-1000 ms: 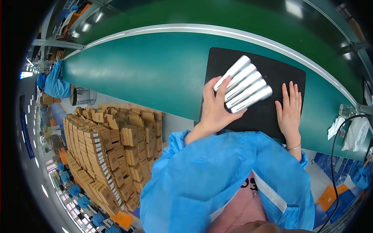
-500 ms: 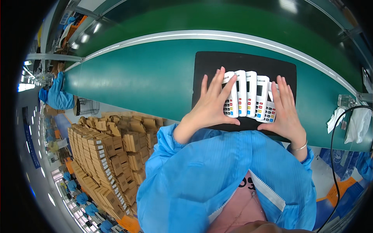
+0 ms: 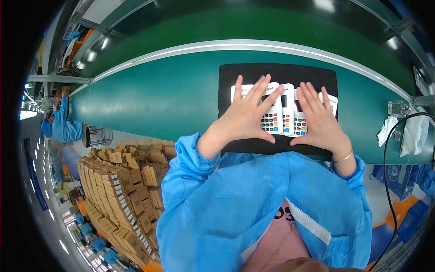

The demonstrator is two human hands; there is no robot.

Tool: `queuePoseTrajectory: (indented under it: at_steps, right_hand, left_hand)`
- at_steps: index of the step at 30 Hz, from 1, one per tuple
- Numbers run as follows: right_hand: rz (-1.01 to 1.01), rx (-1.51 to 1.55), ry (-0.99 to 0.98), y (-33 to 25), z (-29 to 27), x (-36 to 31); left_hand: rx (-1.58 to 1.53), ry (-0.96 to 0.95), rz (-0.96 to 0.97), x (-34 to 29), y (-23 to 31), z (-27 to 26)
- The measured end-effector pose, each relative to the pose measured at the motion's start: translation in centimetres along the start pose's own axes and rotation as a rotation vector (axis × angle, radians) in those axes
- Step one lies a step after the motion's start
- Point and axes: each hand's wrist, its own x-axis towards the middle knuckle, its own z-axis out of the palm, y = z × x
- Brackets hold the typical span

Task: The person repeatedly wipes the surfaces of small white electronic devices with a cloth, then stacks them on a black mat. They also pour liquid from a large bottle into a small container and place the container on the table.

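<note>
Several white card payment terminals, with small screens and coloured keys, lie face up in an overlapping row on a black mat. My left hand rests flat over the left ones, fingers spread and thumb stretched towards the middle. On the right side, my right hand lies over others, its thumb held wide and the fingers extended. A terminal's corner shows beyond the right fingers. Between the hands, the middle keypads are visible, while my palms and fingers hide parts of the outer terminals.
The mat sits on a long green workbench with a pale rail behind it. To the right are a clear container, white bags and a black cable. Stacked cardboard boxes stand left below. A person in blue is far left.
The terminals have spread wider, with some now showing further left and beyond my right hand. Both hands stay over them, fingers extended. The whole view has shifted slightly.
</note>
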Motion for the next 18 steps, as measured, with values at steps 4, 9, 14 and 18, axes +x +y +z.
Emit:
queuePoseTrajectory:
  at_steps: [4,9,14,18]
  right_hand:
    - [0.037,0.001,-0.034,0.5,-0.6,-0.3]
    - [0.110,-0.034,-0.071,0.9,-1.4,-1.1]
    - [0.124,-0.005,0.006,1.1,-2.5,-2.6]
    - [0.240,0.060,0.197,5.5,-0.6,-9.9]
  left_hand:
    - [0.065,-0.071,0.054,0.2,-0.3,-1.1]
    - [0.123,-0.159,0.015,0.3,-0.2,-1.3]
    - [0.196,-0.106,-0.030,-1.2,-0.3,-1.5]
    - [-0.115,0.162,-0.290,-6.0,-1.9,-2.5]
